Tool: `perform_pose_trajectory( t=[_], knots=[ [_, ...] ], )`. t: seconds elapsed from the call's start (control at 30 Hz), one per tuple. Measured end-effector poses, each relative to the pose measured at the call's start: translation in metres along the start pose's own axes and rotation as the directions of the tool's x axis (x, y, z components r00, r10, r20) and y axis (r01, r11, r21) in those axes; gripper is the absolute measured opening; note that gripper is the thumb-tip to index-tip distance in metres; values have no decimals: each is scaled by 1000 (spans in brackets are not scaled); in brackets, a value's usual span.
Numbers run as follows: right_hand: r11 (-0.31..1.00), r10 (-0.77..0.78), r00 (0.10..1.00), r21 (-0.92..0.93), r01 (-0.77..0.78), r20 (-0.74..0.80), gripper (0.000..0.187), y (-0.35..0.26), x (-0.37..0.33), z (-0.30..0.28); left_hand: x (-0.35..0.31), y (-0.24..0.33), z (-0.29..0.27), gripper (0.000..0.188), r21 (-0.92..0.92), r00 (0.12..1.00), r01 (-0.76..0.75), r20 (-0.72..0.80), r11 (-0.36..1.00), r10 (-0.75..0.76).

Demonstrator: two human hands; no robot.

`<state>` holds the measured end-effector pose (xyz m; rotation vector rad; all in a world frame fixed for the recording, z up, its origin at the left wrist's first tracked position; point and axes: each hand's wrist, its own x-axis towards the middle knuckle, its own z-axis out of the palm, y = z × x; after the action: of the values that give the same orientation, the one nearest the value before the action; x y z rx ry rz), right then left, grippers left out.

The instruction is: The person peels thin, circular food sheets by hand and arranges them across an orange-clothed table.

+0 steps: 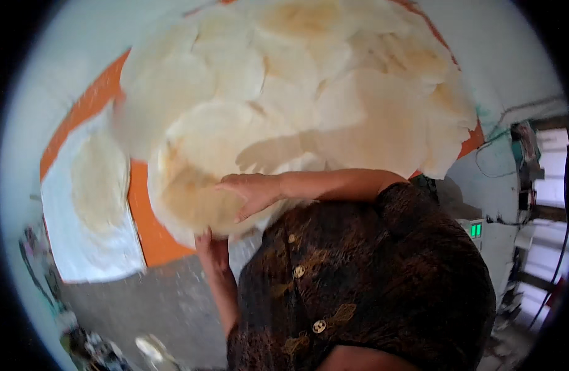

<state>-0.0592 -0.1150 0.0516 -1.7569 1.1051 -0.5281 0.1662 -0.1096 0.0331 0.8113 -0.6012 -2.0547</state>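
A large, thin, round flatbread (194,191), browned in patches, lies at the near edge of the orange table (154,238). My right hand (256,193) reaches across from the right and rests on or just over it, fingers stretched out and thumb apart. At the bread's near rim, my left hand (209,243) pinches the edge; part of its fingers is hidden by the bread. Many more pale flatbreads (290,93) overlap beyond it and cover most of the table. The shadow of a hand and arm falls across them.
On the left end of the table a single round flatbread (100,182) lies on a white cloth (102,269). A device with a green lit display (475,230) stands at the right. Shelves with cables and clutter (529,148) line the right side. The floor (167,303) is grey.
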Motion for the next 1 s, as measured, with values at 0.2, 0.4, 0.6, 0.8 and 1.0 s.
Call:
perform_pose_trajectory(
  t=[0.2, 0.4, 0.6, 0.8, 1.0],
  knots=[
    [994, 52, 995, -94, -60, -80, 81, -30, 13, 23, 4, 1, 3, 45, -32, 997, -8, 74, 999, 10],
    [993, 115, 988, 23, -113, -106, 75, -34, 13, 16, 10, 12, 12, 37, -34, 998, 45, 43, 998, -43],
    [958, 212, 975, 210, -196, -58, 65, -25, 16, 15, 12, 16, 20, 40, 53, 999, -1, 37, 999, -1],
    [960, 163, 985, 239, -146, -53, 61, -19, 15, 12, 14, 14, 22, 42, 118, 1000, -16, 5, 993, 16],
    [979, 161, 976, 146, -139, -145, 47, -20, 15, 15, 15, 16, 17, 39, 16, 1000, 31, 1, 999, -31]
  ],
)
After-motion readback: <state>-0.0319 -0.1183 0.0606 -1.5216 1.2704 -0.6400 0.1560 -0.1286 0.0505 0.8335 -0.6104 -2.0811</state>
